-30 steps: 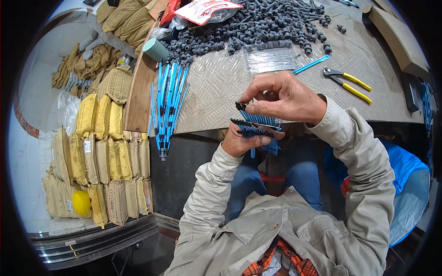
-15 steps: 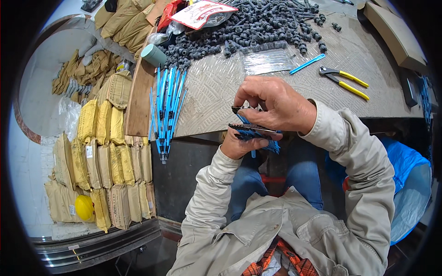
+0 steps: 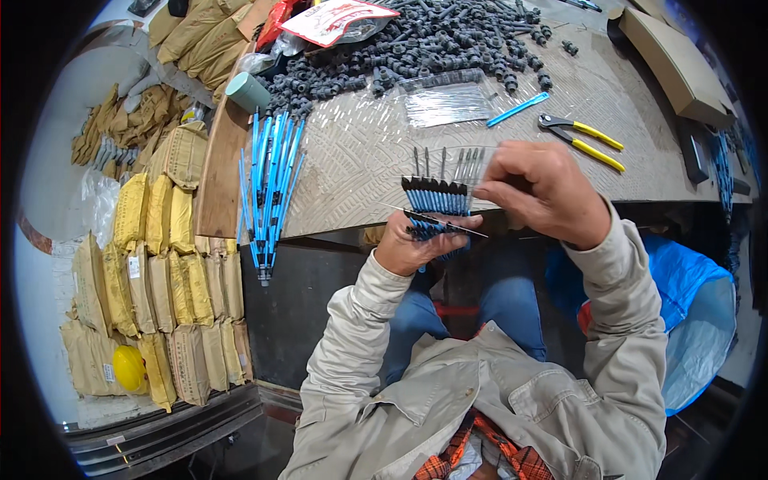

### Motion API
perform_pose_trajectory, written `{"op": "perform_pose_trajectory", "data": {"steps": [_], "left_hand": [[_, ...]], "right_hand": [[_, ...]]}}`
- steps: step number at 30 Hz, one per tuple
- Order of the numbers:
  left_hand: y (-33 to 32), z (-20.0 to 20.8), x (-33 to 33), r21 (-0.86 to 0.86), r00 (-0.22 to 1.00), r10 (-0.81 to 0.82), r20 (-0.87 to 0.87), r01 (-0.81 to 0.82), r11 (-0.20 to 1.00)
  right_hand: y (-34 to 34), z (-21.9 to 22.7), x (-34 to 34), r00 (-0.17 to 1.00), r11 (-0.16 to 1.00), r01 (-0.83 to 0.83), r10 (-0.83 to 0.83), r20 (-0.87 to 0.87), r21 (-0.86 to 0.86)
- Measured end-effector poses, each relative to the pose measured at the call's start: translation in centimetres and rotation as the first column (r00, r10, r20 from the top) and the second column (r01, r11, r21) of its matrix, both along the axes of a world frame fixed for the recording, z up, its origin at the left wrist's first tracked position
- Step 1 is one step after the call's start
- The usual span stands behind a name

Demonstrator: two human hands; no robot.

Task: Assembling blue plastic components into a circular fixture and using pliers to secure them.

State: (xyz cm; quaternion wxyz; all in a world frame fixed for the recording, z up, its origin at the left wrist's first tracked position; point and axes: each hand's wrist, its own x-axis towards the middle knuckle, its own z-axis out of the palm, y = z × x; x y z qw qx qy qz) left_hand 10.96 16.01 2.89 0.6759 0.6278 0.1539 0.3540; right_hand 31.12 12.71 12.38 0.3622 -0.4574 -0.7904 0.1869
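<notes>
My left hand (image 3: 402, 246) is closed round a row of slim blue sticks (image 3: 436, 200) with black ends, just off the table's near edge. Several thin grey shafts (image 3: 444, 164) stand up from the black ends. A thin metal rod (image 3: 392, 207) lies across the row at my left fingers. My right hand (image 3: 544, 190) is at the row's right side, its fingers bent and pinched by the edge of a clear plastic sheet (image 3: 482, 170). Its fingertips are partly hidden. Left of the hands, a fanned bundle of blue sticks (image 3: 272, 180) overhangs the table edge.
A heap of dark grey fittings (image 3: 416, 48) covers the table's back. Nearer are a packet of thin clear rods (image 3: 446, 106), a single blue stick (image 3: 518, 110), yellow-handled pliers (image 3: 588, 140) and a green cup (image 3: 247, 92). Yellow and brown packages (image 3: 168, 280) are stacked at left; a blue bag (image 3: 696, 296) stands at right.
My right hand has moved right and away from my left hand, uncovering the grey shafts and clear plastic. My left hand still grips the row. The whole view has shifted slightly.
</notes>
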Motion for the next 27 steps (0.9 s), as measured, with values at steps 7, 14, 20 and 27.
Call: {"op": "perform_pose_trajectory", "data": {"steps": [7,14,20,27], "left_hand": [[0.4,-0.5,-0.2,-0.028,0.999,-0.031,-0.042,0.029,0.999],[0.5,-0.3,0.0,0.158,0.995,-0.049,-0.089,0.063,0.985],[-0.3,-1.2,-0.4,0.226,0.985,-0.095,-0.142,0.126,0.966],[-2.8,-5.7,-1.6,-0.387,0.982,-0.189,-0.004,0.172,0.906]], "right_hand": [[-0.3,-5.6,3.4,0.995,0.991,0.087,-0.092,-0.041,-0.106],[2.4,-11.3,0.2,0.963,0.980,-0.197,0.196,0.187,-0.014],[4.1,-11.3,-0.5,0.880,0.939,-0.343,0.311,0.359,0.028],[3.9,-11.7,-1.1,0.829,0.946,-0.323,0.265,0.492,0.034]]}}
